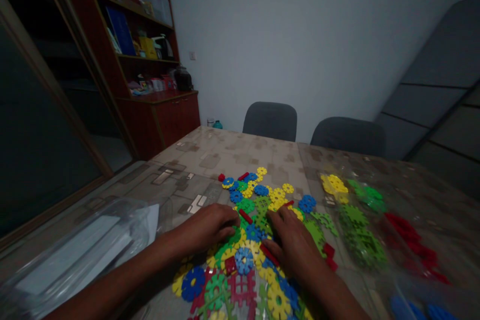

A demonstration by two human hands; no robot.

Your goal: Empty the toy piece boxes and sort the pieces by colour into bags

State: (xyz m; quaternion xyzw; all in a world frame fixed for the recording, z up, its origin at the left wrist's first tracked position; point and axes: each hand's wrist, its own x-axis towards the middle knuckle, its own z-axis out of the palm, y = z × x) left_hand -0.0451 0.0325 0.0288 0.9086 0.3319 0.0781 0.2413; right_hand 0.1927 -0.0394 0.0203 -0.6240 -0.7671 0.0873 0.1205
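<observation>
A spread-out pile of plastic building pieces lies on the table in front of me. My left hand [219, 225] rests at the pile's left side, its fingers bent and the thumb apart, close to a green disc [234, 236]. On the other side my right hand [288, 232] touches the pile with its fingers spread; nothing shows held in it. A red bar [269, 255] lies by its thumb, and another red bar [245, 216] sits between the hands. Notched blue disc [244, 260] and yellow disc [278, 300] lie nearer me, beside a red lattice piece [242, 287].
Clear bags at the right hold yellow pieces [335, 185], green pieces [362, 235] and red pieces [412, 240]. An clear plastic container [86, 245] with white paper lies left. Two grey chairs [270, 120] stand behind the patterned table [221, 152].
</observation>
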